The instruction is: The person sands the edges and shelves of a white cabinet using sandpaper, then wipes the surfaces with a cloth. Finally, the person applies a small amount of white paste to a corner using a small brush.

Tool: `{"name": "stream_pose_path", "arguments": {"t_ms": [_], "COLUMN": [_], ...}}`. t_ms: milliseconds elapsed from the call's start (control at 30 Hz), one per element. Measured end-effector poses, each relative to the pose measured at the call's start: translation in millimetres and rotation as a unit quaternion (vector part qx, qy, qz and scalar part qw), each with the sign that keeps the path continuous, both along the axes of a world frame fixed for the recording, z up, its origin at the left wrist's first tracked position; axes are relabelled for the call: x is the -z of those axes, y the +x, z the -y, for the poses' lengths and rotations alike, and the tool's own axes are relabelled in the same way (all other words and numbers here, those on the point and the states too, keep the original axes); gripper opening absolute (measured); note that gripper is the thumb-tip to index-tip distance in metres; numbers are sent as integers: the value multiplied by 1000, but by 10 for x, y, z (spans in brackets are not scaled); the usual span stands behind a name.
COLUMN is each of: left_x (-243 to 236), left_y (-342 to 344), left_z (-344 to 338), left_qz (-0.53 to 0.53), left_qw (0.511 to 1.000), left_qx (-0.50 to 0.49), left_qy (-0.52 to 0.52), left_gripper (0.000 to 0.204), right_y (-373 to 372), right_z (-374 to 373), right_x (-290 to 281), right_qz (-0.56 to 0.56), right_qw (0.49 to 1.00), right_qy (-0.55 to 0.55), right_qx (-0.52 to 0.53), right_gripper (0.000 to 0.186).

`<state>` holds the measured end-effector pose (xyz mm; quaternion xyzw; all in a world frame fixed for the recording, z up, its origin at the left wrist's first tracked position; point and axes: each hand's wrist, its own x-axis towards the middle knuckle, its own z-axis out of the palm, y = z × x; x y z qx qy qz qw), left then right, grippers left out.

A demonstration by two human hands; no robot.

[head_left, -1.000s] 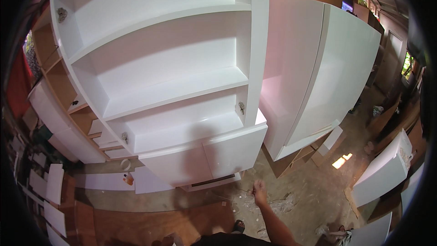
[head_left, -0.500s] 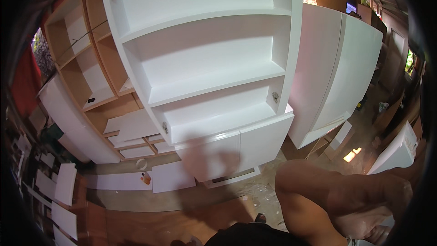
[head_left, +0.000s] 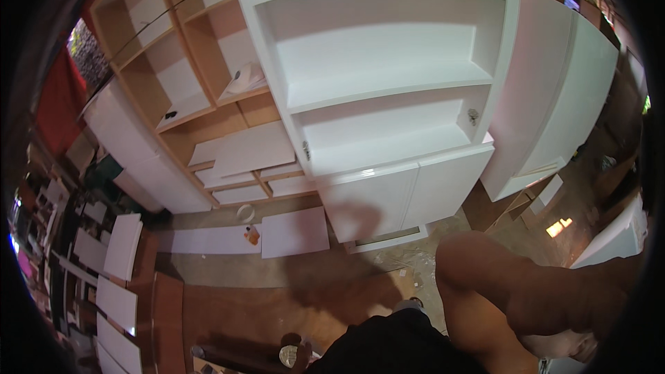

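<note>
A tall white shelf cabinet [head_left: 374, 41] with metal hinges stands before me, above two closed white doors [head_left: 409, 194]. My bare right arm [head_left: 485, 270] is bent large at the lower right. Its hand [head_left: 564, 345] is cut by the dark rim; the fingers look curled, and what they hold is hidden. A bit of something pale shows under that hand. At the bottom edge, beside my black clothing [head_left: 395, 343], my left hand [head_left: 303, 357] is partly in view, closed on a small pale round thing [head_left: 287, 355]. Neither hand touches the cabinet.
Left of the cabinet stands an open wooden shelf unit [head_left: 194, 34] with loose white boards. White panels [head_left: 294, 232] lie on the floor near a tape roll [head_left: 245, 212]. Several cut boards [head_left: 123, 246] stand at the far left. Another white cabinet [head_left: 547, 90] is on the right.
My view has swung left and down, so the cabinets sit further right and higher. More of my left hand and the pale round thing now shows. My right arm stays bent.
</note>
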<state>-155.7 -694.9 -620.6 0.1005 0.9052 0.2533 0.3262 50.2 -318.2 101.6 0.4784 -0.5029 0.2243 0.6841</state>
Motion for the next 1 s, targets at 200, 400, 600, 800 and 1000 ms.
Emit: {"name": "stream_pose_path", "arguments": {"t_ms": [200, 400, 600, 800, 1000], "left_x": [-130, 68, -173, 141, -168], "left_y": [54, 283, 619, 951, 621], "left_z": [133, 434, 593, 768, 198], "left_qz": [157, -4, -7, -8, -24], "left_qw": [985, 991, 966, 954, 885], "left_qx": [-67, -120, -256, -298, -463], "left_qy": [-34, 51, 24, -23, 35], "left_gripper": [69, 64, 57, 60, 48], "right_y": [-541, -1534, -2881, -1995, -2274], "right_z": [-12, -350, -302, -1150, -2016], "right_x": [141, 1288, 4541, 7503, 7692], "right_qz": [25, 192, 823, 856, 943], "right_qw": [998, 971, 565, 343, 87], "right_qy": [1, -110, -28, 351, 317], "right_qx": [-58, -87, 44, 163, 55], "right_gripper": [56, 53, 38, 30, 34]}}
